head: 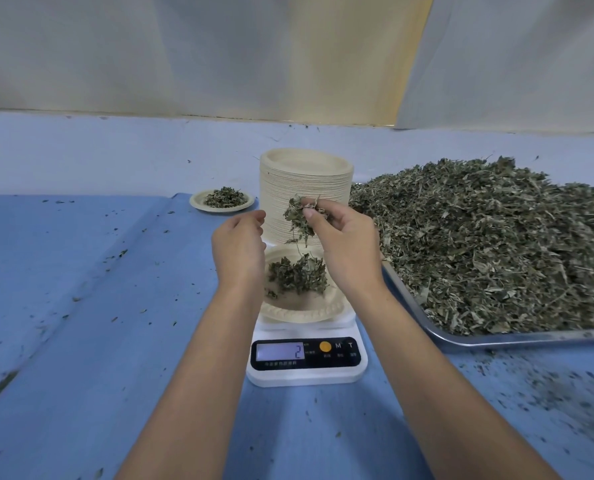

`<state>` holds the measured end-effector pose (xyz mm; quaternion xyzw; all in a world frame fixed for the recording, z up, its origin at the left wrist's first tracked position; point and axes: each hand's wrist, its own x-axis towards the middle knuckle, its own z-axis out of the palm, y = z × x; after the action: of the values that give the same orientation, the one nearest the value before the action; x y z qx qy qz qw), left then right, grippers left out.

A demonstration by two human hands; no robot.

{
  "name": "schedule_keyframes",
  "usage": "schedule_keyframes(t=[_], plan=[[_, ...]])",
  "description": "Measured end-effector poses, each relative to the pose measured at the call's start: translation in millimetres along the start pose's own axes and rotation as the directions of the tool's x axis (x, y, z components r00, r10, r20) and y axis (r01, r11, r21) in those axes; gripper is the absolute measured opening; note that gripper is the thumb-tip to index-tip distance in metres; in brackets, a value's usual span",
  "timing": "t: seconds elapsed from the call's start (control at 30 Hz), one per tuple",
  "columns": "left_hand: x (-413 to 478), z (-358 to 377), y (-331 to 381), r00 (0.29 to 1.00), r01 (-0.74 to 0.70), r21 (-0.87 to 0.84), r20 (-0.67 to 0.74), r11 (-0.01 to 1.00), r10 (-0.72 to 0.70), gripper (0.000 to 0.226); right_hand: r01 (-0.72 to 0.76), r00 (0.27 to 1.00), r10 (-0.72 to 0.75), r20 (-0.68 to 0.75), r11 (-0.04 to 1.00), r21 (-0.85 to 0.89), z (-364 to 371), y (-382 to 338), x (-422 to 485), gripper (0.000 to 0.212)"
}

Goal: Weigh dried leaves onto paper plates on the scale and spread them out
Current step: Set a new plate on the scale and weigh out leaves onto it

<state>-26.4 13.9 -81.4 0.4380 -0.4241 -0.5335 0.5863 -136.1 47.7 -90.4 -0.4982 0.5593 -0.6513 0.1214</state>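
Two bare hands reach forward over one white digital scale (306, 355) that sits on a blue table cover (81, 306).

The right hand (347, 251) is raised above the scale. Its thumb and fingers pinch a small clump of dried leaves (297, 216), with a few strands hanging down. The left hand (238, 244) hovers just beside it, back turned to the camera and fingers loosely bent. Nothing shows in them, though the palm is hidden.

One paper plate (302, 308) rests on the scale's platform. It holds a loose pile of leaves (297, 275) gathered toward its far half, and the near half is bare. The left hand and wrist cover the plate's left rim; the right wrist covers its right rim. The scale's display (280, 351) shows the single digit 2, beside one orange button and two keys marked M and T.

Directly behind the scale stands one tall stack of plates (306, 181), partly blocked by the pinched clump and the right hand. To the left of the stack, apart from it, lies one filled plate (221, 201) with leaves spread across it.

On the right, one metal tray (496, 338) sits near the scale, carrying one large heap of leaves (496, 237) that rises above its rim. Leaf crumbs are scattered across the cover. Pale cloth sheets (219, 53) hang behind the table.
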Motion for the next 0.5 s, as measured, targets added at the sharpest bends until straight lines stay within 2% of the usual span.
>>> schedule_keyframes(t=[0.13,0.2,0.27,0.37,0.5], plan=[[0.7,-0.7,-0.9,1.000,-0.002,0.003,0.002,1.000,0.002,0.024,-0.052,0.998,0.055,0.040,0.996,-0.068,-0.5,1.3,-2.1,0.009],[1.3,-1.4,-1.2,1.000,-0.001,0.001,0.001,1.000,0.001,0.023,-0.074,0.992,0.084,0.093,0.992,-0.103,-0.5,1.8,-3.7,0.022],[1.4,-1.8,-1.2,1.000,0.006,-0.005,0.000,1.000,-0.006,0.023,-0.104,0.987,0.115,0.111,0.990,-0.094,-0.7,1.0,-4.3,0.022],[1.8,-1.8,-0.8,1.000,0.019,-0.015,0.000,1.000,-0.019,0.024,-0.125,0.987,0.131,0.093,0.989,-0.076,-0.8,-1.2,-3.6,0.016],[2.7,-1.7,-0.3,0.999,0.033,-0.021,-0.005,0.999,-0.033,0.022,-0.107,0.994,0.108,0.034,0.994,-0.019,-1.9,-3.4,-4.0,0.018]])
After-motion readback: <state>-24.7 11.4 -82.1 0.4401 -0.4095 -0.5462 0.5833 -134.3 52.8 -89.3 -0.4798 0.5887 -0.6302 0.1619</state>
